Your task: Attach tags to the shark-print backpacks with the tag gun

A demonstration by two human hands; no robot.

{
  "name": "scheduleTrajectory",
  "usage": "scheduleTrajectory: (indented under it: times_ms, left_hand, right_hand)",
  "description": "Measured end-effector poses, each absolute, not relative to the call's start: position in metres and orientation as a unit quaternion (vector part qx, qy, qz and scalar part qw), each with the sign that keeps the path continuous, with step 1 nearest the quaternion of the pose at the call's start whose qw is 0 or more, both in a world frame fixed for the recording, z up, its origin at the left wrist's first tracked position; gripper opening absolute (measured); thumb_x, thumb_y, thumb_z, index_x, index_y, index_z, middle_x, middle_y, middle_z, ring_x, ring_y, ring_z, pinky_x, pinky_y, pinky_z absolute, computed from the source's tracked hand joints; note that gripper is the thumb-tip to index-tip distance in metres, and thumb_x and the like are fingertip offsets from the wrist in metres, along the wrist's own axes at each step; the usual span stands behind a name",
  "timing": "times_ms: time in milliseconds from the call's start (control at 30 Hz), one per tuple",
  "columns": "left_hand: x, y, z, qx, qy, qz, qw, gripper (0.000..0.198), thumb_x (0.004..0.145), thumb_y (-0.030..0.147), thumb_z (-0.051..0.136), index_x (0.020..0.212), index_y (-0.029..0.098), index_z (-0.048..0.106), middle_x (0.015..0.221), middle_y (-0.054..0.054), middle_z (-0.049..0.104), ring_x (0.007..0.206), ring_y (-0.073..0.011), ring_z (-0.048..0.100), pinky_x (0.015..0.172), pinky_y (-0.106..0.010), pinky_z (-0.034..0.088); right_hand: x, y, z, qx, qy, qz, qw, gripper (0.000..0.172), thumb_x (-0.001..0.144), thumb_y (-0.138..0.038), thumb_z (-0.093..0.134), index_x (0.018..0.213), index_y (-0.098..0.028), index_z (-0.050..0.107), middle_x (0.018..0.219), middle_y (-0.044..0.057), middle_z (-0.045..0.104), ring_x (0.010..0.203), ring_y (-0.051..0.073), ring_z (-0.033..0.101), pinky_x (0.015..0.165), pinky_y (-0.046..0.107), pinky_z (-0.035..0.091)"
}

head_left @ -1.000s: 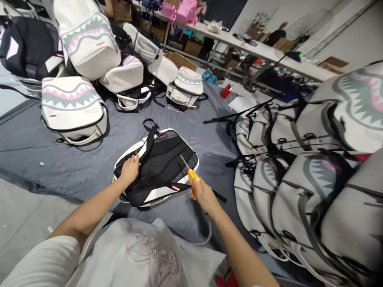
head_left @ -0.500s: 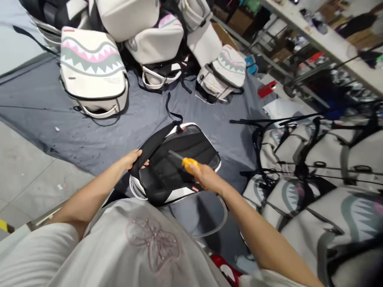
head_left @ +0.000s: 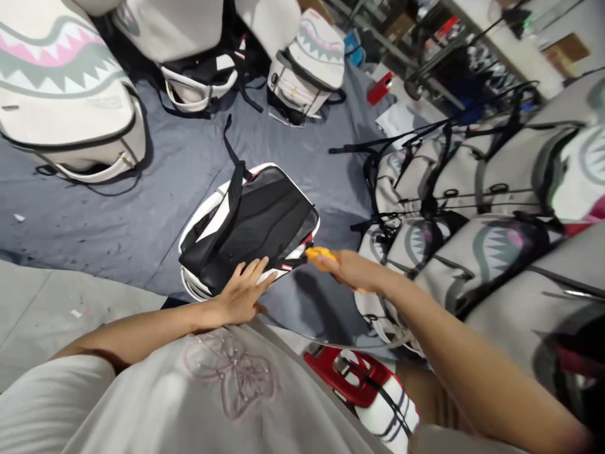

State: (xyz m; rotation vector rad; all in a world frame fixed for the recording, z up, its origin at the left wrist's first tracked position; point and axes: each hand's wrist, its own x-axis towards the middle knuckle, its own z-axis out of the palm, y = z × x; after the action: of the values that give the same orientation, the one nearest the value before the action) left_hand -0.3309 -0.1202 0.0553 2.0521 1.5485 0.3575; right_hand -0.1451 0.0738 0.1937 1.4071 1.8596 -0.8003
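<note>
A white backpack (head_left: 250, 230) lies face down on the grey cloth (head_left: 118, 221), its black padded back and straps upward. My left hand (head_left: 243, 293) rests open, fingers stretched, on the bag's near edge by a small red label. My right hand (head_left: 352, 271) is closed round a yellow-handled tool (head_left: 320, 256) at the bag's near right corner; the tool's tip is hidden against the bag.
A row of white shark-mouth backpacks (head_left: 477, 252) is stacked at the right. More of them (head_left: 61, 107) lie at the back left and a small one (head_left: 309, 69) at the back. A red-and-white thing (head_left: 363, 384) lies near my knee. Bare concrete floor (head_left: 42, 309) at left.
My left hand let go of the black strap and moved to the bag's near edge, now flat. My right hand with the yellow tool moved from over the bag's middle to its right corner.
</note>
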Motion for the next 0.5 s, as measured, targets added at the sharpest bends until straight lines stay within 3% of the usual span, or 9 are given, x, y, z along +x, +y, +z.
scheduleTrajectory:
  times_ms: [100,200,267,333,400,500]
  left_hand:
    - [-0.3,-0.118,0.036,0.733,0.589,0.032,0.339,0.077,0.08,0.019,0.068,0.151,0.023,0.039,0.163,-0.019,0.019,0.143,-0.0422,0.03,0.107,-0.064,0.032]
    - [-0.303,-0.109,0.021,0.632,0.653,0.132,0.396,0.059,0.083,0.011,0.057,0.141,0.022,0.053,0.157,-0.017,0.035,0.134,-0.0417,0.045,0.102,-0.059,0.04]
    - [-0.322,-0.104,0.016,0.49,0.662,0.259,0.504,0.046,0.087,0.019,0.056,0.132,0.022,0.059,0.141,-0.017,0.056,0.116,-0.035,0.06,0.092,-0.048,0.05]
    - [-0.344,-0.099,0.013,0.257,0.644,0.345,0.633,0.034,0.092,0.03,0.052,0.123,0.021,0.061,0.114,-0.016,0.071,0.085,-0.0249,0.069,0.069,-0.035,0.055]
    - [-0.36,-0.097,0.011,0.041,0.616,0.37,0.694,0.03,0.096,0.035,0.045,0.119,0.02,0.057,0.094,-0.014,0.074,0.058,-0.0166,0.062,0.05,-0.026,0.047]
    - [-0.357,-0.099,0.013,0.019,0.655,0.357,0.666,0.031,0.098,0.033,0.04,0.122,0.02,0.055,0.095,-0.013,0.072,0.055,-0.0149,0.059,0.047,-0.025,0.044]
  right_hand:
    - [-0.126,0.062,0.205,0.559,0.681,-0.342,0.326,0.06,0.096,-0.065,0.034,0.108,-0.013,0.062,0.052,-0.002,0.052,0.04,0.011,0.047,0.047,0.023,0.034]
    - [-0.104,0.05,0.217,0.606,0.675,-0.306,0.29,0.056,0.098,-0.06,0.032,0.103,-0.012,0.061,0.048,-0.002,0.049,0.039,0.011,0.046,0.047,0.023,0.034]
    - [-0.085,0.041,0.218,0.55,0.643,-0.421,0.326,0.06,0.095,-0.066,0.031,0.086,-0.015,0.061,0.046,-0.001,0.048,0.039,0.012,0.047,0.047,0.024,0.038]
    - [-0.067,0.035,0.214,0.514,0.622,-0.494,0.323,0.064,0.093,-0.071,0.029,0.076,-0.017,0.058,0.046,-0.001,0.049,0.039,0.012,0.048,0.048,0.025,0.041]
    - [-0.054,0.031,0.205,0.558,0.64,-0.452,0.275,0.064,0.094,-0.07,0.028,0.081,-0.016,0.06,0.045,-0.002,0.048,0.039,0.012,0.048,0.046,0.024,0.041]
    - [-0.051,0.033,0.194,0.579,0.68,-0.39,0.224,0.061,0.093,-0.069,0.035,0.097,-0.015,0.065,0.045,-0.003,0.049,0.038,0.013,0.047,0.045,0.024,0.039]
